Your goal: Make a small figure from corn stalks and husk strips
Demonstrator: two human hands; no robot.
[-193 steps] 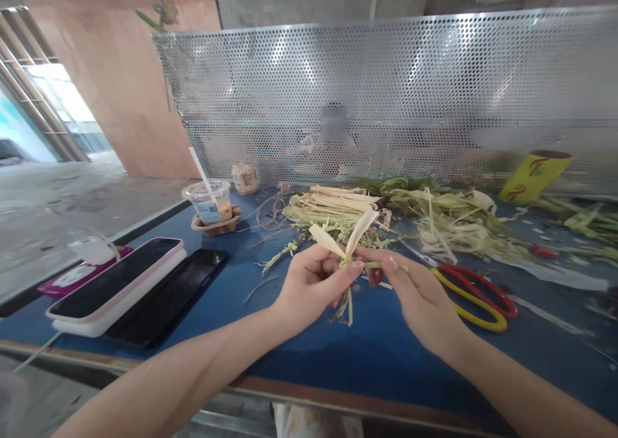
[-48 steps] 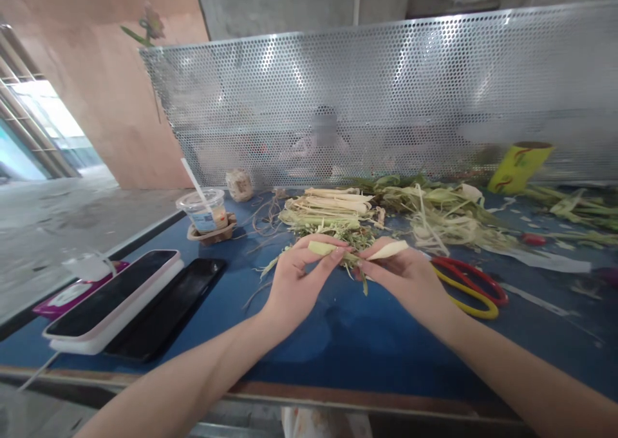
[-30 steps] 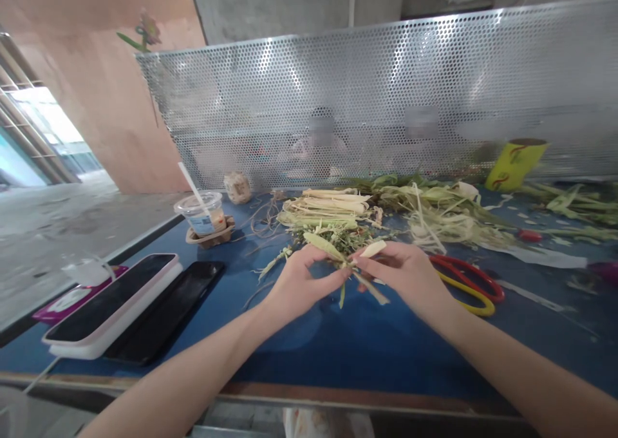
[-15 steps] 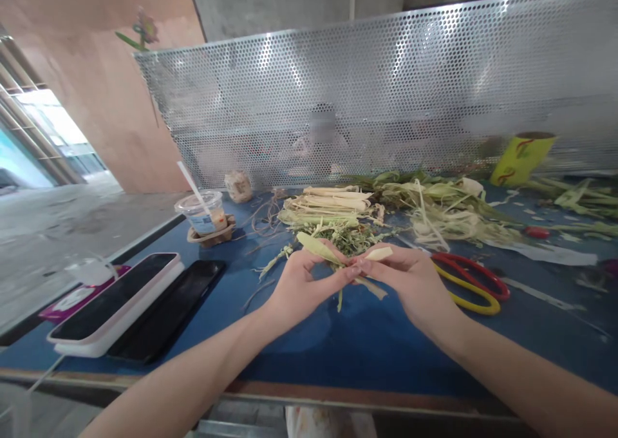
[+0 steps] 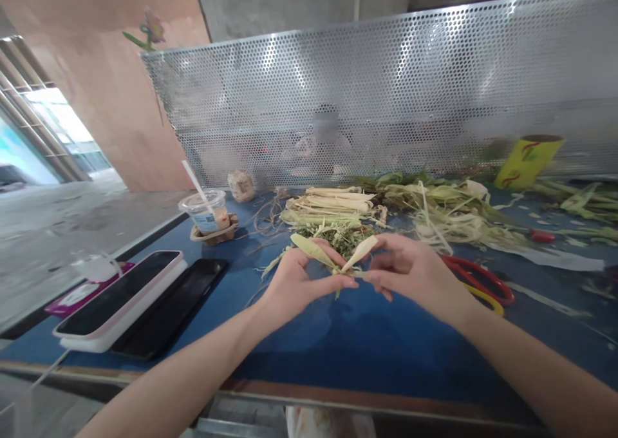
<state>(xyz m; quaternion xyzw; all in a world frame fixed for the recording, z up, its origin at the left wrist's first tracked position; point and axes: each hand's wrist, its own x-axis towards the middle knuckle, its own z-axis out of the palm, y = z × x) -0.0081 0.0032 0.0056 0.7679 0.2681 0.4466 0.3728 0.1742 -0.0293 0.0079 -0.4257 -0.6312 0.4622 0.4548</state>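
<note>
In the middle of the head view, my left hand point(image 5: 294, 280) pinches the base of a small corn husk piece point(image 5: 358, 252), thumb below and fingers behind. Two pointed blades spread from that base in a V, a greener one to the left and a paler one to the right. My right hand point(image 5: 410, 270) is at its other side. Its index finger lies by the pale blade's tip, and its thumb meets a short strip sticking out rightward. Behind my hands lies a heap of small green sprigs point(image 5: 333, 233), with stacked pale husk strips point(image 5: 338, 201) beyond.
Red and yellow handled scissors point(image 5: 483, 282) lie right of my right hand. More husks point(image 5: 444, 209) and a yellow roll point(image 5: 528, 162) stand behind. At left are a lidded cup point(image 5: 205, 211), a white-cased phone point(image 5: 120, 299) and a black phone point(image 5: 171, 306). A perforated metal screen point(image 5: 367, 96) borders the table.
My right hand has drawn slightly away from my left, its fingers loosening and spreading. The pale blade has swung upward, making a V with the greener one. The view has shifted slightly.
</note>
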